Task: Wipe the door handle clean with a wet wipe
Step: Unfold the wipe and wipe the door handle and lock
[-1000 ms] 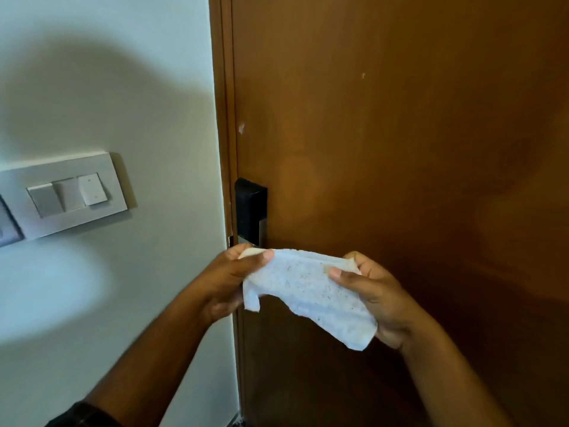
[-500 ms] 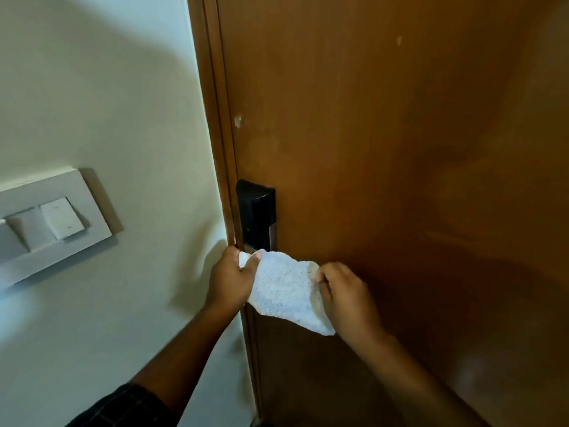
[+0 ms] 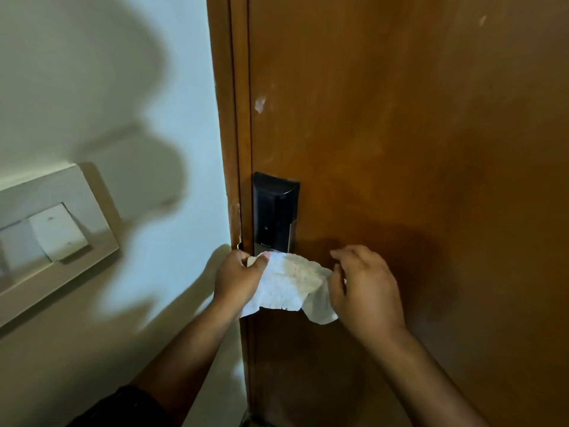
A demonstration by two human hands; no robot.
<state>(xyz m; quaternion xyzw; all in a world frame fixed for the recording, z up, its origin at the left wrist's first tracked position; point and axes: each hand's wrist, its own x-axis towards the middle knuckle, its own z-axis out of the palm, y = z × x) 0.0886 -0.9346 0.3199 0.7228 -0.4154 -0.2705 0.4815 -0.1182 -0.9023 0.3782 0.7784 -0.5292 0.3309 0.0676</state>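
A white wet wipe (image 3: 289, 285) hangs spread between my two hands, just below the black lock plate (image 3: 274, 211) on the brown wooden door (image 3: 400, 134). My left hand (image 3: 237, 275) pinches the wipe's upper left corner between thumb and fingers. My right hand (image 3: 363, 288) holds the wipe's right edge, its index finger lifted off. The door handle itself is hidden behind the wipe and my hands.
The door frame (image 3: 228, 118) runs down the left of the door. A pale wall (image 3: 107, 103) to the left carries a grey switch panel (image 3: 46, 235) with white rocker switches. Shadows of my head and arms fall on the wall.
The view has moved closer to the door and the lock plate. Both hands stay on the wipe below the lock; the right hand's index finger has lifted off it.
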